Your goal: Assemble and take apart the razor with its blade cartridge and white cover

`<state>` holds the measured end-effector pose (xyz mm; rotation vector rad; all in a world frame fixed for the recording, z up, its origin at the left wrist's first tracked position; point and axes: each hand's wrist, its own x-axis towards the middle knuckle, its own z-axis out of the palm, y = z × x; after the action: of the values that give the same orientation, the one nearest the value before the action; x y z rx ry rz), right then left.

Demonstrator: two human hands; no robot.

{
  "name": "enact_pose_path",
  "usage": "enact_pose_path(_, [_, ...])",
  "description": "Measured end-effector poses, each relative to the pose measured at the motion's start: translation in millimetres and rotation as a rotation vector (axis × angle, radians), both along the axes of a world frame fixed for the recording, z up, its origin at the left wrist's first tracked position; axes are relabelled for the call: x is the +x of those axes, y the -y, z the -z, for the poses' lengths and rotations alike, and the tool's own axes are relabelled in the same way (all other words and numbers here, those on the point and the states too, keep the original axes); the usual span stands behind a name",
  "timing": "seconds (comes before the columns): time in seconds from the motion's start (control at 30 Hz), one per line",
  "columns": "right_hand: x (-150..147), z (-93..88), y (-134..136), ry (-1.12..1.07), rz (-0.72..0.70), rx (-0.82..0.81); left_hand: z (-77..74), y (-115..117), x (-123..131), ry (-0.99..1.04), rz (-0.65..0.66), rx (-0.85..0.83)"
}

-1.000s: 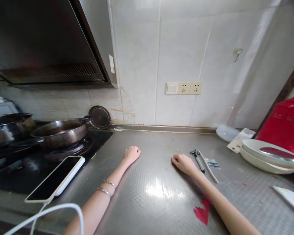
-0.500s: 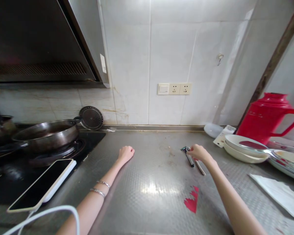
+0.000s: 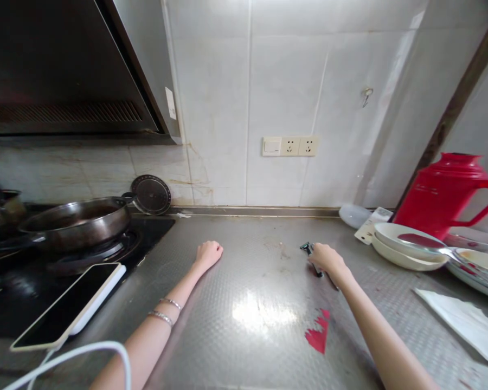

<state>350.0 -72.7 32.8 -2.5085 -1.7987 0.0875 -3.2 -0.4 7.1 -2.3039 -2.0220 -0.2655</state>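
My left hand (image 3: 208,253) rests on the steel counter (image 3: 260,303) as a loose fist, holding nothing I can see; two thin bracelets circle that wrist. My right hand (image 3: 325,258) lies over a dark-handled razor (image 3: 308,248) on the counter, fingers curled down around its handle. Only the razor's head and a bit of handle stick out from under the hand. The pale stick that lay beside the razor is hidden under the hand.
A pan (image 3: 75,221) sits on the black stove at left, with a phone (image 3: 67,306) on a white cable near the front. Stacked white bowls (image 3: 406,249), a red thermos jug (image 3: 447,192) and a paper sheet (image 3: 463,325) are at right. A red scrap (image 3: 318,333) lies near my right forearm.
My right hand moved right from bare counter onto the razor and closed down over it. The left hand stayed put. The camera turned right, bringing the red jug into view.
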Motion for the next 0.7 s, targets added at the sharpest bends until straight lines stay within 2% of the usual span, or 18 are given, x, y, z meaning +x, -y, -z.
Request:
enact_pose_path(0.3, [-6,0.6,3,-0.011,-0.012,-0.013,0.2,0,1,0.000,-0.012,-0.002])
enact_pose_path(0.7, [-19,0.1,-5,-0.111,-0.071,0.114,-2.0,3,2,0.015,-0.026,-0.013])
